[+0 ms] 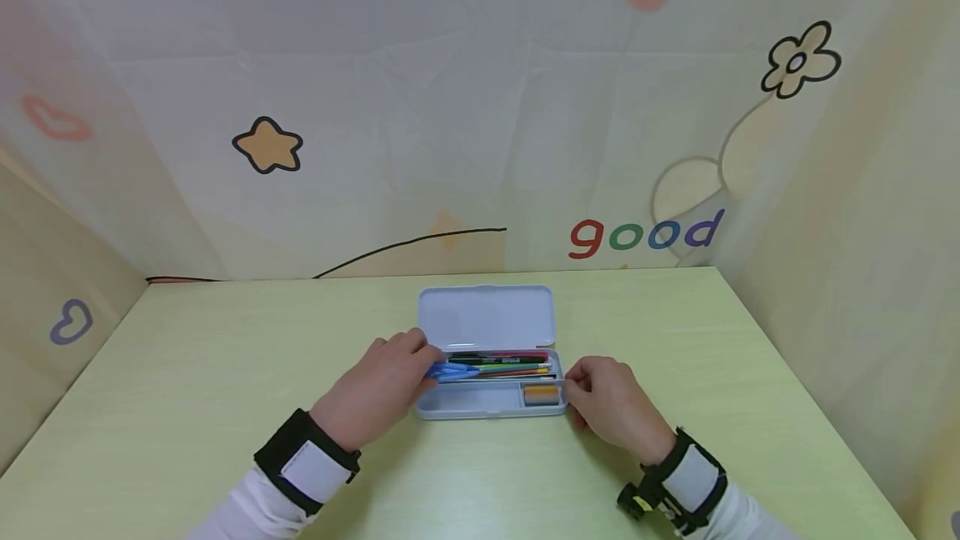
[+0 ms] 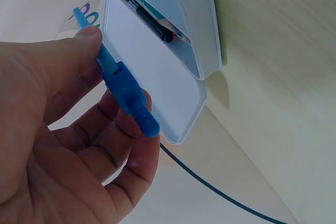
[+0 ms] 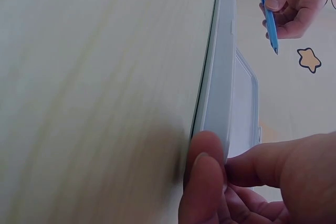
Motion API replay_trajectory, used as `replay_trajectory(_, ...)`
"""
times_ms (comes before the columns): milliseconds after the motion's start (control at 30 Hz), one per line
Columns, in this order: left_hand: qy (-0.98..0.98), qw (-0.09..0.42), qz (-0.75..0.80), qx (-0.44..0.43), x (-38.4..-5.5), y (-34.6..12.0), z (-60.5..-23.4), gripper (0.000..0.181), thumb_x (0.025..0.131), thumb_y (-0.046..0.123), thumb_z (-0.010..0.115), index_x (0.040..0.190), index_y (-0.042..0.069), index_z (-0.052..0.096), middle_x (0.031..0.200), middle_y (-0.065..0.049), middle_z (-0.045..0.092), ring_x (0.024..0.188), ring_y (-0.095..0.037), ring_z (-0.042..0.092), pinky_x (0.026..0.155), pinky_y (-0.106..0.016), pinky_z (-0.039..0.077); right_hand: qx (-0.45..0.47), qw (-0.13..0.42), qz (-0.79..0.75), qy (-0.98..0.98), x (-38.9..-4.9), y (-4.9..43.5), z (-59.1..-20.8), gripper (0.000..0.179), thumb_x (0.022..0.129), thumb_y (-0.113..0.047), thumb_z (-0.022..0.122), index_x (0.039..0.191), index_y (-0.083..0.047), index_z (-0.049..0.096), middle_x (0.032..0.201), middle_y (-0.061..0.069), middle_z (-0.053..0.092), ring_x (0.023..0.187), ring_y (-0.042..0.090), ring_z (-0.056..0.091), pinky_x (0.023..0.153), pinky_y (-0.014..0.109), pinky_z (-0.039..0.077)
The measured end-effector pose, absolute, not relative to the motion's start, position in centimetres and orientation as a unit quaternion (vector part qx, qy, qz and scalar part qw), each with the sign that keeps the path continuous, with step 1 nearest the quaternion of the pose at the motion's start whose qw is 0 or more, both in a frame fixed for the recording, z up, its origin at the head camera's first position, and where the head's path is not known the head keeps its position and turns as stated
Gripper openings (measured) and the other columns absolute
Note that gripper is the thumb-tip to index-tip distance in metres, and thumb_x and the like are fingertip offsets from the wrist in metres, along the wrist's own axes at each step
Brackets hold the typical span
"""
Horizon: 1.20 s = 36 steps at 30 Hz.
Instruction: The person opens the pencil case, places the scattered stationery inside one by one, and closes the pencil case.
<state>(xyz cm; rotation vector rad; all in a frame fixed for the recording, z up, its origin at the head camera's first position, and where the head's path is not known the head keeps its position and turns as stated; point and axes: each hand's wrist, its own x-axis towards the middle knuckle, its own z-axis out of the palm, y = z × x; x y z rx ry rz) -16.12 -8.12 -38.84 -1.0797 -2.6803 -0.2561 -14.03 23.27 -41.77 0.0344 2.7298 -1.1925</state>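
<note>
A pale blue pencil case [image 1: 480,401] lies on the table with its lid [image 1: 486,317] folded back. My left hand [image 1: 386,382] pinches a blue drawing compass [image 2: 119,80] between thumb and fingers above the left end of the case. The ribbed knob of the compass faces the left wrist camera, and its pointed end shows in the right wrist view. At the case's right end, my right hand [image 1: 611,402] grips the side wall, with thumb and fingers on it. Several pens and pencils [image 1: 517,359] lie in the rear compartment.
An orange and grey eraser-like block [image 1: 541,394] sits in the small front right compartment. The light wooden table [image 1: 225,373] extends on both sides. A printed curtain [image 1: 465,123] stands behind it and along both sides.
</note>
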Motion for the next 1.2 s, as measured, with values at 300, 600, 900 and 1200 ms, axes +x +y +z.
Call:
replay_trajectory(300,-0.916,0.116,-0.083,-0.375,-16.2,-7.4,-39.3,0.023,0.093,0.021,0.085,0.108,0.009,0.073,0.090,0.000,0.056,0.082,-0.018,0.059,0.071,-0.035,0.050,0.013,0.081,-0.397,0.914,-14.0,23.3,-41.7,0.008,0.103,-0.009,0.066,0.098,-0.004,0.070,0.068,0.005,0.063,0.056,0.019,0.059,0.051,0.029,0.045)
replay_trajectory(600,-0.915,0.117,-0.081,-0.377,-16.1,-6.7,-39.6,0.021,0.093,0.021,0.085,0.107,0.009,0.074,0.091,0.000,0.058,0.082,-0.018,0.059,0.072,-0.036,0.051,0.008,0.076,-0.395,0.915,-13.9,23.4,-41.8,0.008,0.103,-0.008,0.065,0.096,-0.004,0.069,0.067,0.005,0.063,0.055,0.018,0.059,0.050,0.029,0.045)
replay_trajectory(900,-0.914,0.114,-0.086,-0.380,-16.1,-6.0,-39.8,0.021,0.094,0.021,0.084,0.107,0.011,0.070,0.092,0.000,0.059,0.082,-0.018,0.059,0.071,-0.036,0.049,0.006,0.074,-0.391,0.917,-13.9,23.4,-41.9,0.009,0.103,-0.009,0.066,0.097,-0.004,0.070,0.068,0.004,0.063,0.056,0.018,0.060,0.051,0.029,0.045)
replay_trajectory(1200,-0.916,0.097,-0.089,-0.378,-16.1,-5.5,-40.0,0.021,0.095,0.021,0.083,0.107,0.011,0.069,0.095,-0.001,0.062,0.084,-0.019,0.060,0.073,-0.038,0.051,0.002,0.073,-0.391,0.917,-14.0,23.4,-41.9,0.008,0.103,-0.009,0.066,0.097,-0.004,0.069,0.066,0.004,0.063,0.054,0.018,0.060,0.050,0.029,0.044)
